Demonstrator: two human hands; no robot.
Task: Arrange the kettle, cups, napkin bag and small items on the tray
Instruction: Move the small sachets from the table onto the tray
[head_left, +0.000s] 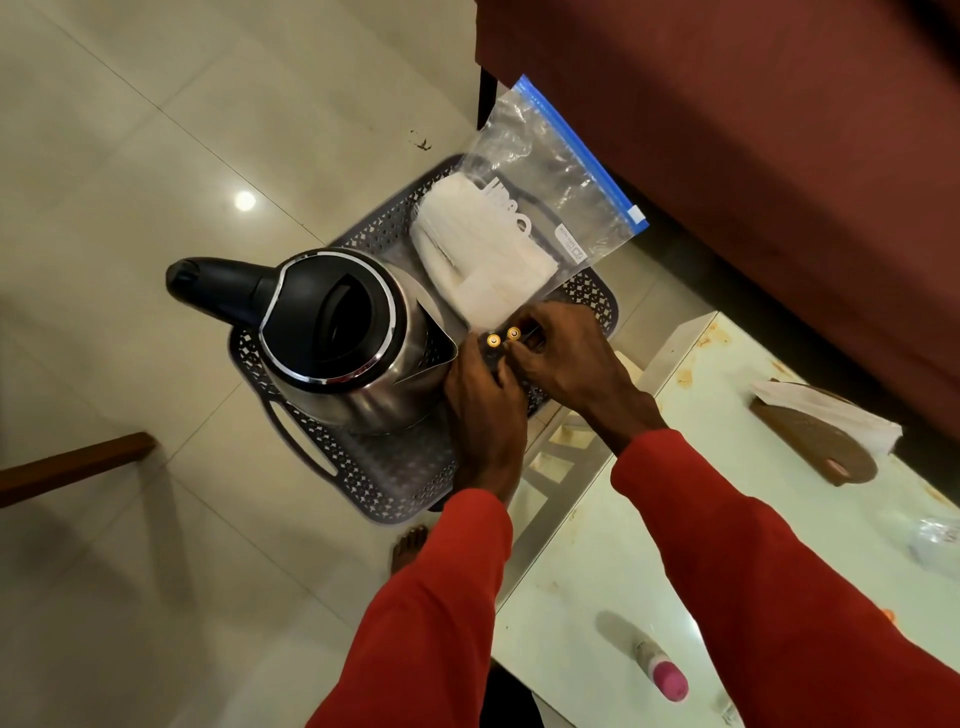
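Observation:
A steel kettle (343, 338) with a black lid and handle stands on the left half of a grey perforated tray (384, 478). A clear zip bag of white napkins (498, 249) lies on the tray's far side, its blue seal overhanging the edge. Right of the kettle's spout, my left hand (480, 410) and my right hand (566, 358) meet over the tray. Each pinches a small dark item with a yellow tip: my left hand's (493, 341), my right hand's (514, 333). No cups are in sight.
A maroon seat (753, 130) rises beyond the tray. To the right is a glass table (597, 571) with a brown napkin holder (826, 441), a pink-capped bottle (665, 675) and crumpled plastic (940, 540). A wooden chair arm (72, 467) juts in at left. Tiled floor lies below.

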